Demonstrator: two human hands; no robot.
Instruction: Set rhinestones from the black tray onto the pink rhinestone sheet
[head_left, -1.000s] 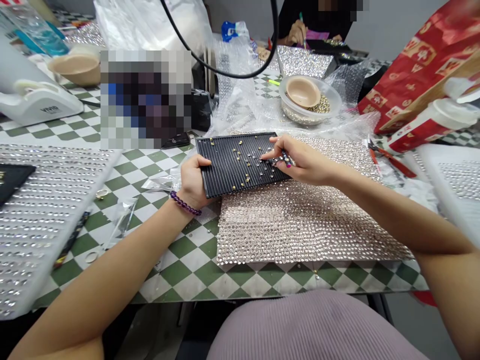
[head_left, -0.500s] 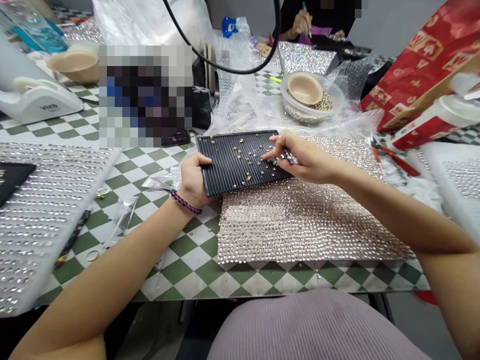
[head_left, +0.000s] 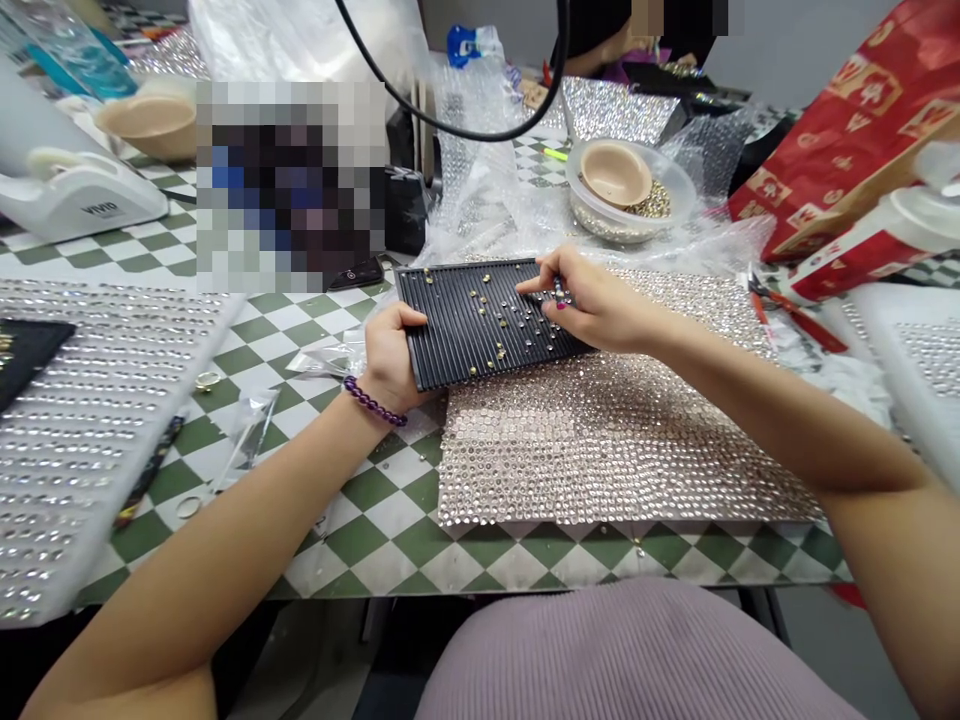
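Head view: I'm seeing the right hand (head_left: 596,308) pinched narrow on a slim magenta-banded stick (head_left: 559,293), just over a black ribbed plastic tray (head_left: 450,335) clasped by the left hand (head_left: 386,357). Many small gold studs (head_left: 480,312) still lie scattered there; a silver rhinestone sheet (head_left: 615,450) spreads below the right wrist.

"How do the arms stand?"

"The left forearm (head_left: 225,500) and right forearm (head_left: 765,410) angle in from the lower corners, converging ahead of the wearer, the hands near each other but apart."

"The left hand (head_left: 390,355)?"

"Held low, palm down, the left wrist (head_left: 356,405) slightly bent, its fingers (head_left: 397,318) curled forward in a firm hold."

"And the right hand (head_left: 592,310)?"

"Raised higher and turned inward, its fingers (head_left: 541,283) bunched in a tight pinch, the forefinger reaching out ahead of the others."
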